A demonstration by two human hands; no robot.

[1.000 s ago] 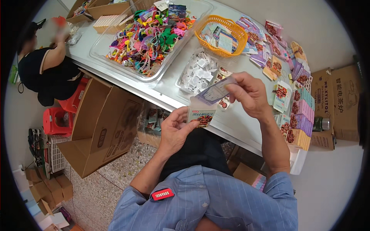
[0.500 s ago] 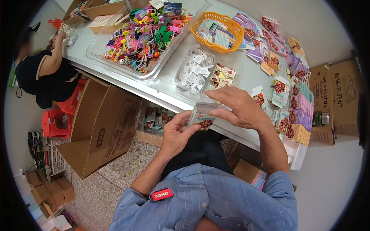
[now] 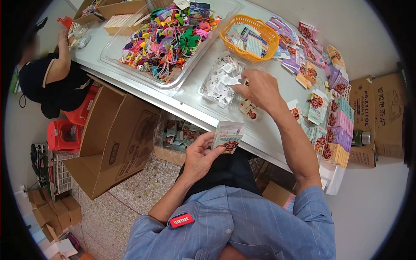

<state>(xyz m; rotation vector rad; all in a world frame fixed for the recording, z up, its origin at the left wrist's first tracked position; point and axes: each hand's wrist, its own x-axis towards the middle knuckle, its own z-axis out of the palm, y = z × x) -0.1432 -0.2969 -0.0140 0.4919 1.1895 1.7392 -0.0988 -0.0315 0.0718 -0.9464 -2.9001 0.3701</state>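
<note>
My left hand (image 3: 198, 155) grips a small pale green carton (image 3: 227, 139) with a printed food picture, upright just off the table's front edge. The carton's top end is open. My right hand (image 3: 262, 92) reaches over the table, thumb and fingertips pinched on a small white packet (image 3: 230, 80) at the right side of a clear tray. More white packets (image 3: 216, 90) fill that tray. Close below my right hand, small printed cards (image 3: 250, 110) lie in another clear container, partly hidden by the hand.
A large clear bin (image 3: 177, 86) of colourful trinkets stands left; a yellow basket (image 3: 274, 38) of printed sheets stands behind. Printed cartons (image 3: 339, 123) are stacked right. An open cardboard box (image 3: 110, 143) and a box of filled cartons (image 3: 175, 134) sit below. Another person (image 3: 45, 82) works at far left.
My right hand has left the carton's open top and moved up to the white packets, pinching one. My left hand keeps the carton, now held more upright.
</note>
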